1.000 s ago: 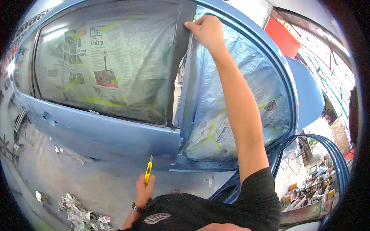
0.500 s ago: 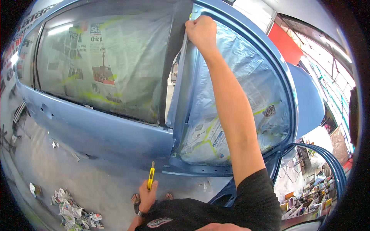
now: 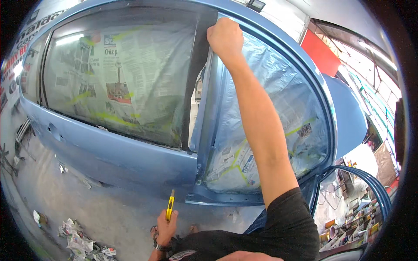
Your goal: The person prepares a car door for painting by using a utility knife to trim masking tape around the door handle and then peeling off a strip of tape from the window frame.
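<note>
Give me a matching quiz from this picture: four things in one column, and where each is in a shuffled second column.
Things:
1. right hand
2. left hand
3. yellow utility knife
4. crumpled paper scraps

Places:
A. on the floor, lower left
B. in the left hand, pointing up
C. at the top of the blue car door frame
D. low, near the person's waist

Pairs: 1-C, 2-D, 3-B, 4-A

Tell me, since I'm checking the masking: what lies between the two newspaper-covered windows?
In the head view, a dark upright pillar and the open door's blue frame edge lie between them; the right hand grips its top.
</note>
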A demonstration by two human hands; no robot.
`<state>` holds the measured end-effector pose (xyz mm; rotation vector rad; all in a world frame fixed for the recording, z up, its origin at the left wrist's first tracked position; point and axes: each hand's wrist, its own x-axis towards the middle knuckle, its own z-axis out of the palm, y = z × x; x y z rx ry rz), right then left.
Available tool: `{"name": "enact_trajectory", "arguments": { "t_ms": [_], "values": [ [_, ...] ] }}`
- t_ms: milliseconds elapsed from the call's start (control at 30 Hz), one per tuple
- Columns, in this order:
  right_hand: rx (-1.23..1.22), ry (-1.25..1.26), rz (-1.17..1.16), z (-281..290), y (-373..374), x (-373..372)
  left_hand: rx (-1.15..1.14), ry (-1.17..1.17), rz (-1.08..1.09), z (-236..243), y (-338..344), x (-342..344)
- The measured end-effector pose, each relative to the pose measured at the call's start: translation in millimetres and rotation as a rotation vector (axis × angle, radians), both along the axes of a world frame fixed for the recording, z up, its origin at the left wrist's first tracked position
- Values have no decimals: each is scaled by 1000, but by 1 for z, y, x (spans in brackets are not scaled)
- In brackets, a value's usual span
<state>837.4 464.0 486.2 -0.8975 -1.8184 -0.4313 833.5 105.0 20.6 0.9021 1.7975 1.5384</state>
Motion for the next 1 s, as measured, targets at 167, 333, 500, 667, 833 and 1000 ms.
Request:
{"name": "enact_trajectory", "arguments": {
  "t_ms": [167,333,500,667,833,1000],
  "values": [
    [-46,28,-8,-6,6,-5,16,-1,53,-19,1,0],
    [113,97,65,-17,30,0,-43,47,31,8,-4,7],
    [-429,320,495,-11,38,32,-3,-82,59,-17,-7,7],
    [-315,349,538,-7,17,27,-2,-24,48,-12,-5,3],
    [-183,70,202,-5,32,12,-36,96,12,17,-2,2],
    [-145,33,191,-2,26,7,-11,-54,40,-4,-9,-4]
  ]
}}
